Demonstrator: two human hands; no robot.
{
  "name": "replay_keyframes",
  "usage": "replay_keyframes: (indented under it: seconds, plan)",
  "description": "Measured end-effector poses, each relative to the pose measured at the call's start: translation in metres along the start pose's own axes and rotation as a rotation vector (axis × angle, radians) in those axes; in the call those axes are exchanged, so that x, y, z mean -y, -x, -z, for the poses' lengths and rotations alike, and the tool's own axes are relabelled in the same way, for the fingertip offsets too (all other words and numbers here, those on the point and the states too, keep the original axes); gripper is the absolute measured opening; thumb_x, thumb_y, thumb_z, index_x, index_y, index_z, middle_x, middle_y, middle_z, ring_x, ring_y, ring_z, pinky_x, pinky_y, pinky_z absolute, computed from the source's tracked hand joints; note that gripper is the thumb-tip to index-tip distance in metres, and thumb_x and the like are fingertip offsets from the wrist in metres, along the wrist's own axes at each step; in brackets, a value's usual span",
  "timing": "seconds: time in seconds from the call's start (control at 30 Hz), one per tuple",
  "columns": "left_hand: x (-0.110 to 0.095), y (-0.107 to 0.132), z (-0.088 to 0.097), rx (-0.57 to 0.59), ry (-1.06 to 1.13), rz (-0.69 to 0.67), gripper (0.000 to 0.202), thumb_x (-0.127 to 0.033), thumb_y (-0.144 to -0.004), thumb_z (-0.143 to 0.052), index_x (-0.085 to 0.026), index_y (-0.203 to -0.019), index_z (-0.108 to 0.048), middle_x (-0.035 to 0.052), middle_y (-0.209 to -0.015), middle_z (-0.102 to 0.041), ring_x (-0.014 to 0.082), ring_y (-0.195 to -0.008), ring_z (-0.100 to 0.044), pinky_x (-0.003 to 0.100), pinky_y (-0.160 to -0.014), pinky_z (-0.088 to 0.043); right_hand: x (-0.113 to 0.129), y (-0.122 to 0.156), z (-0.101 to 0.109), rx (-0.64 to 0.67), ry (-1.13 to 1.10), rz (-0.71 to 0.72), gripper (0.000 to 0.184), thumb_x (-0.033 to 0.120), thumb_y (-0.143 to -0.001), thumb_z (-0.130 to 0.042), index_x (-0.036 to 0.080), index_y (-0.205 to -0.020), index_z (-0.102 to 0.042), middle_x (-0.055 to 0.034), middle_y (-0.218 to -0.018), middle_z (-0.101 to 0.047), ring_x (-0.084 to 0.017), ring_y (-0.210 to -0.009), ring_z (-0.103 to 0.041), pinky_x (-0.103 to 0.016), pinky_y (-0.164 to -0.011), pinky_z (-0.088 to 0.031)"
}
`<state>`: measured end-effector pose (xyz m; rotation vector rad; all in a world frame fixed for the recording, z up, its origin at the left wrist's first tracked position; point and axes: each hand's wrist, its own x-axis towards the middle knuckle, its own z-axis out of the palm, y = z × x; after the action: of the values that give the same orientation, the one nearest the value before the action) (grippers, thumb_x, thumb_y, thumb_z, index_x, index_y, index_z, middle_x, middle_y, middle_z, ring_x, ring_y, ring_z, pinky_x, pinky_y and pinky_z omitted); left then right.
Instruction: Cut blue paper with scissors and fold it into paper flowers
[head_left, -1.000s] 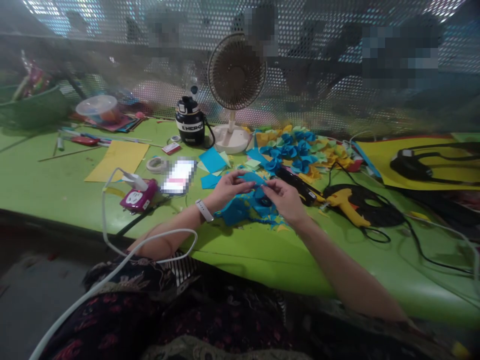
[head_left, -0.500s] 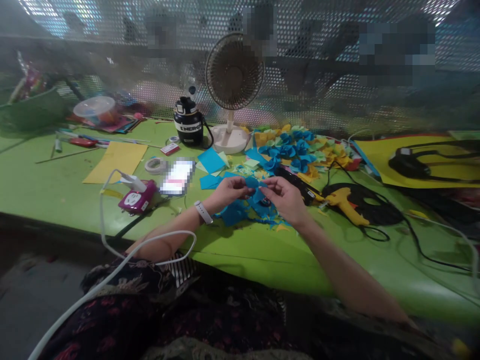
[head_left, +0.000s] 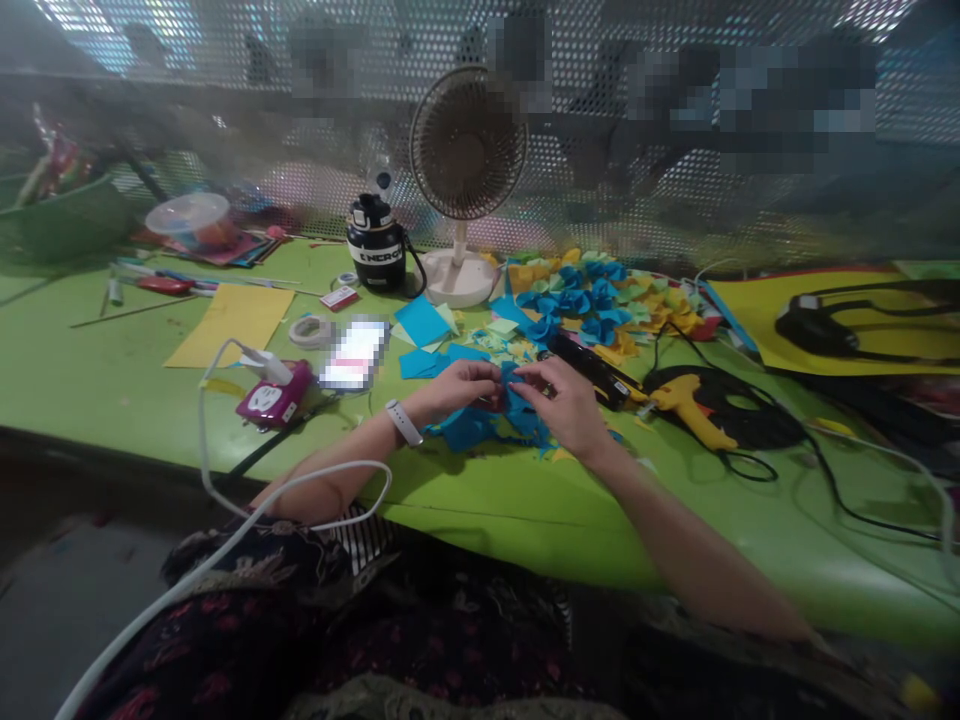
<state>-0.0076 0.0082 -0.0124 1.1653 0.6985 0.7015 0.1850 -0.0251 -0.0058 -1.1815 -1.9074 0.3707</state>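
My left hand (head_left: 461, 385) and my right hand (head_left: 564, 400) meet over the green table (head_left: 112, 380), fingers pinched together on a small piece of blue paper (head_left: 511, 390). Under them lies a loose heap of blue paper scraps (head_left: 469, 428). A white watch sits on my left wrist. Behind my hands lie flat blue squares (head_left: 422, 320) and a cluster of folded blue, yellow and green paper flowers (head_left: 592, 290).
A yellow glue gun (head_left: 686, 405) with black cable lies right of my hands. A small fan (head_left: 466, 160), a black bottle (head_left: 375, 250), tape rolls (head_left: 311, 328), a phone (head_left: 356, 352), a pink socket block (head_left: 274, 398) and a yellow sheet (head_left: 229, 320) stand further back and left.
Both hands have lowered slightly toward the scrap heap and drawn closer together, folding the blue piece smaller between the fingertips.
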Motion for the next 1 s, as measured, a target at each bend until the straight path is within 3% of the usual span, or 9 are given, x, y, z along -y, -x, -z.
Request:
replay_keyframes:
  seconds: [0.17,0.33,0.43,0.53,0.6,0.83,1.0]
  plan:
    - [-0.001,0.001,0.0,-0.015,-0.012,0.008,0.012,-0.018,-0.073,-0.074,-0.012,-0.08,-0.065,0.0011,-0.07,-0.066,0.011,-0.069,-0.065,0.029,-0.076,-0.055,0.002,-0.001,0.002,0.006,0.014,-0.023,0.022,0.045,-0.089,-0.064,0.024,-0.093,-0.07,-0.0055,-0.083,-0.067,-0.02,-0.074,-0.061,-0.034,-0.07,-0.05]
    - [0.002,-0.001,0.003,-0.025,0.012,0.027,0.023,-0.024,-0.072,-0.08,-0.012,-0.072,-0.06,-0.0009,-0.065,-0.062,0.0088,-0.063,-0.063,0.028,-0.075,-0.056,0.005,-0.003,0.006,0.015,-0.048,-0.085,0.021,0.042,-0.088,-0.064,0.022,-0.082,-0.068,-0.0045,-0.08,-0.068,-0.019,-0.072,-0.061,-0.034,-0.069,-0.05]
    - [0.002,-0.002,0.003,-0.068,0.066,0.066,0.027,-0.026,-0.071,-0.082,-0.012,-0.068,-0.058,-0.0024,-0.06,-0.059,0.0097,-0.061,-0.063,0.029,-0.072,-0.057,0.008,-0.004,0.01,-0.076,-0.077,-0.078,0.02,0.041,-0.087,-0.066,0.023,-0.082,-0.07,-0.0046,-0.082,-0.067,-0.019,-0.073,-0.06,-0.034,-0.067,-0.05]
    - [0.0,-0.001,0.002,-0.079,0.103,0.109,0.026,-0.025,-0.07,-0.083,-0.012,-0.068,-0.06,-0.0022,-0.059,-0.057,0.0109,-0.059,-0.063,0.031,-0.07,-0.058,0.01,-0.003,0.014,-0.209,-0.065,0.009,0.016,0.041,-0.087,-0.067,0.026,-0.083,-0.073,-0.0063,-0.088,-0.065,-0.022,-0.083,-0.061,-0.036,-0.069,-0.052]
    - [-0.002,0.0,0.001,-0.058,0.114,0.131,0.025,-0.025,-0.07,-0.082,-0.012,-0.067,-0.061,-0.0019,-0.059,-0.057,0.0099,-0.058,-0.061,0.03,-0.069,-0.058,0.01,-0.001,0.015,-0.231,-0.04,0.076,0.014,0.04,-0.087,-0.067,0.028,-0.084,-0.075,-0.0067,-0.089,-0.065,-0.023,-0.085,-0.061,-0.037,-0.07,-0.053]
    - [-0.009,0.004,0.0,-0.044,0.213,0.12,0.021,-0.026,-0.074,-0.076,-0.013,-0.069,-0.06,-0.0006,-0.06,-0.057,0.0122,-0.062,-0.06,0.033,-0.071,-0.058,0.002,0.005,0.017,0.052,0.078,0.343,0.019,0.031,-0.092,-0.059,0.035,-0.092,-0.077,-0.0051,-0.1,-0.07,-0.022,-0.092,-0.064,-0.039,-0.081,-0.054]
    - [-0.016,0.004,0.0,-0.081,0.292,0.102,0.018,-0.022,-0.076,-0.071,-0.015,-0.069,-0.056,-0.0011,-0.063,-0.054,0.0124,-0.064,-0.059,0.034,-0.073,-0.057,0.0,0.003,0.016,0.076,0.117,0.422,0.021,0.028,-0.094,-0.057,0.034,-0.095,-0.077,-0.0049,-0.101,-0.07,-0.021,-0.093,-0.064,-0.039,-0.082,-0.054]
